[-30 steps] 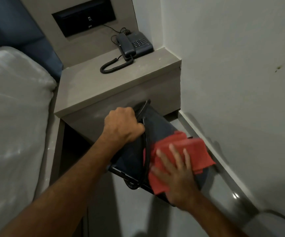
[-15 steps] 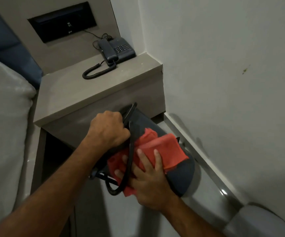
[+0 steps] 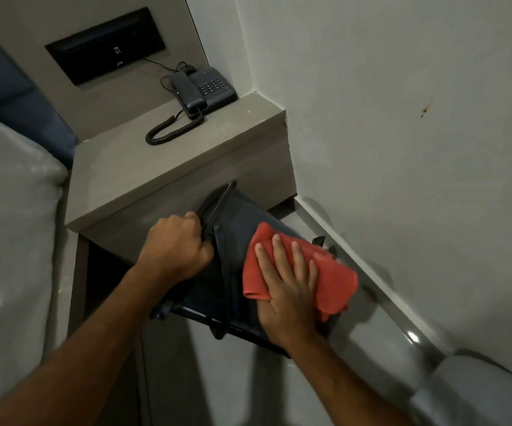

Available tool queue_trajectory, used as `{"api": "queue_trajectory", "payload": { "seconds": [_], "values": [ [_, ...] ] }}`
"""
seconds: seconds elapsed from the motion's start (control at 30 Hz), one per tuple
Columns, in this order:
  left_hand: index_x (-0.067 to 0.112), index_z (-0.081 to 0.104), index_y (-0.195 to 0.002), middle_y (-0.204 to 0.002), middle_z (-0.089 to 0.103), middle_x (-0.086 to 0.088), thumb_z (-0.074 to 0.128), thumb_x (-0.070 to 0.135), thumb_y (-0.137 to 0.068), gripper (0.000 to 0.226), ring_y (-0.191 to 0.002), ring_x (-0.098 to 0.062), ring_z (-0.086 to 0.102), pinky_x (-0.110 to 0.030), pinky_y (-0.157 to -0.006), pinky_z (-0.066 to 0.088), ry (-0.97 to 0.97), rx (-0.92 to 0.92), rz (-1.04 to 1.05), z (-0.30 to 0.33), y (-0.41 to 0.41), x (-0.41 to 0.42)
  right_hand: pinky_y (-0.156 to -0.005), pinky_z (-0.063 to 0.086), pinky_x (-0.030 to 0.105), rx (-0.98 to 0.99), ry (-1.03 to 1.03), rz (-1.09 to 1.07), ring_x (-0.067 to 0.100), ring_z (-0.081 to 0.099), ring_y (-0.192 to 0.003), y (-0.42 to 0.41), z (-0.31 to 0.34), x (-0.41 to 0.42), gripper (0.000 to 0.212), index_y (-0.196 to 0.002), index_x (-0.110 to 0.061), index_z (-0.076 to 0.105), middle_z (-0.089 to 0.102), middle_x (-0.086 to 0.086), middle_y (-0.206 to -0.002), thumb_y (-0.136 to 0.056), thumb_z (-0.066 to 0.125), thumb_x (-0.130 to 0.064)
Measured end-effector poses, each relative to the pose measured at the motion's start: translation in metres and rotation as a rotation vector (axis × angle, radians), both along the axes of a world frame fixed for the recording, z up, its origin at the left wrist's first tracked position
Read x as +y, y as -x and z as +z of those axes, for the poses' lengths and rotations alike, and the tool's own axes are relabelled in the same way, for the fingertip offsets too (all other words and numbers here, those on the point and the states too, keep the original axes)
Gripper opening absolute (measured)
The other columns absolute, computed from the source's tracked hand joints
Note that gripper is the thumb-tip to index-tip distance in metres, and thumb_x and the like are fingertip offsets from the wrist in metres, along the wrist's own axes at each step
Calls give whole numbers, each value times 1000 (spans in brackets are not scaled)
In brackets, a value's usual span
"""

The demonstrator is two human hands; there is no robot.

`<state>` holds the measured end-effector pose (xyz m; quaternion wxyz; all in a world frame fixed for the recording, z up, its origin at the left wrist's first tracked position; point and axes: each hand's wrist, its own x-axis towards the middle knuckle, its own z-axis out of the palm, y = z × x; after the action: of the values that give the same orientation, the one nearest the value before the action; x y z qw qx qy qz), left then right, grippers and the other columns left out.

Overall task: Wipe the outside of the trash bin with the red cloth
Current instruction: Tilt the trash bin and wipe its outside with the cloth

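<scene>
Between a nightstand point(image 3: 168, 167) and wall, the tilted bin point(image 3: 236, 222) hangs in the left hand point(image 3: 174, 247) clamped on its rim; the right hand point(image 3: 288, 287), flat, has slid the cloth point(image 3: 334, 272) rightward from half a second ago, covering fresh side.

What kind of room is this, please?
Probably a hotel bedroom: a bed beside a built-in nightstand, a corded phone on it, and a small trash bin being wiped.

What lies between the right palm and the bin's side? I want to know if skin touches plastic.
In the head view the red cloth lies under the flat right hand, between it and the tilted trash bin.
</scene>
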<state>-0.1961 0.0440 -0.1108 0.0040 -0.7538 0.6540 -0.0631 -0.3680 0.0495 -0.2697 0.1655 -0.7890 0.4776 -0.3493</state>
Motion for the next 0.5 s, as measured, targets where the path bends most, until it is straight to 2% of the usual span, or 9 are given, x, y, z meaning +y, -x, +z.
{"api": "queue_trajectory", "payload": {
  "seconds": [0.07,0.17,0.27,0.37,0.43,0.5],
  "values": [
    [-2,56,-92,-56,52,-7,46,37,-80,42,-45,-29,48,-32,-50,39,-2,22,-75,-2,-6,16,-115,26,59,18,-3,56,36,34,-146,25,-20,-2,73,-156,-36,24,36,5,-161,-87,50,-36],
    [-12,59,-105,-77,68,-24,40,37,-72,62,-55,-43,63,-39,-49,50,-15,2,-199,-5,-8,43,-115,31,49,-133,-180,-142,33,41,-142,73,-62,1,64,-154,-32,17,35,0,-158,-96,45,-34],
    [-17,55,-117,-94,70,-30,43,33,-70,69,-66,-44,69,-43,-54,57,-46,-2,-285,-7,-12,49,-115,33,55,-231,-404,-259,35,41,-142,79,-70,5,62,-147,-34,19,42,7,-157,-98,55,-24],
    [-17,46,-129,-108,67,-32,46,34,-72,76,-74,-42,70,-42,-63,59,-79,-11,-311,-12,-26,59,-115,30,52,-245,-275,-234,35,42,-141,44,-32,7,61,-148,-25,27,46,10,-154,-95,57,-19],
    [-16,41,-133,-113,65,-35,47,36,-74,79,-80,-43,71,-45,-68,60,-104,7,-280,-18,-34,74,-115,30,54,-289,-157,-105,34,39,-143,12,5,7,60,-151,-21,34,45,8,-155,-93,47,-29],
    [-16,38,-134,-112,64,-39,49,35,-75,79,-83,-46,72,-47,-68,61,-98,-4,-308,-22,-40,81,-118,23,55,-266,-54,31,32,28,-149,-14,31,9,64,-155,-27,29,37,4,-161,-94,43,-40]
  ]
}}
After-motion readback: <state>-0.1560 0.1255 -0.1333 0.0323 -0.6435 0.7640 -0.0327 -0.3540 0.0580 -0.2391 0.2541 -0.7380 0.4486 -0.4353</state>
